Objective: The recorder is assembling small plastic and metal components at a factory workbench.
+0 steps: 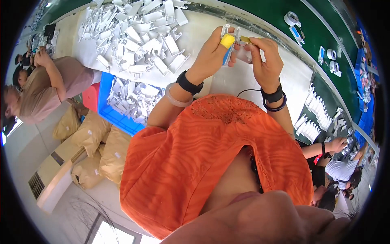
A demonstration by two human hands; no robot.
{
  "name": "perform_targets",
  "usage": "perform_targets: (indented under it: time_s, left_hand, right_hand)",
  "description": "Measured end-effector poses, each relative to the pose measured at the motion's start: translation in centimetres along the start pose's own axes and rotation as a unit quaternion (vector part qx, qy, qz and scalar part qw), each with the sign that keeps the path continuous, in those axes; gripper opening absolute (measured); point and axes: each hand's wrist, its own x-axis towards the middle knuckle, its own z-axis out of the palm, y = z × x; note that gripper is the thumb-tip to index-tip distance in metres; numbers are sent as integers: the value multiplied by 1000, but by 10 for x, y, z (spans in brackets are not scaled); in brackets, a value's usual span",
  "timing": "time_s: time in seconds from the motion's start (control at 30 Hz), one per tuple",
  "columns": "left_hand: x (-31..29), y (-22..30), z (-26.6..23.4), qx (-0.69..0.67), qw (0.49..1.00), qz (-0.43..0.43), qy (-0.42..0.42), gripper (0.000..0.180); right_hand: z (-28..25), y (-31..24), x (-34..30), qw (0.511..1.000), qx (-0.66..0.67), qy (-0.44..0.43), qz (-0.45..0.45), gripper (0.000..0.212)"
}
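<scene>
My left hand (211, 53) is closed around a white plastic housing (237, 32), held up over the far side of the table. A yellow finger cot (227, 40) covers its thumb. Along the housing, below the thumb, shows a blue strip-like part (227, 57). To the right, my right hand (268, 59) pinches a small flat yellow-brown piece (245, 39) between thumb and fingertips, close against the housing. A thin reddish wire runs just under that piece. Whether the piece is attached to the housing, I cannot tell.
Loose white housings (142, 38) lie heaped on the pale table at left, and a blue crate (118, 122) of similar parts stands below. White parts in rows (319, 107) are at right. Tape rolls (291, 18) sit on the green conveyor beyond. People work on both sides.
</scene>
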Motion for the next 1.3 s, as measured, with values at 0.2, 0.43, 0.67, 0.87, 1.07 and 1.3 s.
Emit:
perform_targets:
  time_s: [0.2, 0.43, 0.67, 0.87, 1.07, 1.3]
  left_hand:
    - [-7, 13, 7, 43, 999, -11, -29, 40]
    - [-12, 16, 7, 74, 997, 7, -36, 44]
    - [-14, 25, 8, 98, 993, 12, -67, 43]
    - [-13, 20, 8, 107, 991, 64, -51, 43]
    - [-10, 10, 0, 171, 976, 124, -42, 35]
    - [-10, 12, 2, 142, 985, 91, -30, 30]
  right_hand:
    - [-4, -10, -2, 999, 49, -2, 6, 23]
    - [0, -13, -8, 1000, 17, 10, -7, 23]
    - [3, -15, -7, 999, 3, 30, -13, 26]
    - [6, -12, -4, 999, -1, 33, -27, 26]
    - [11, -11, -4, 999, -6, 26, -18, 24]
    - [12, -9, -3, 999, -17, 7, -26, 25]
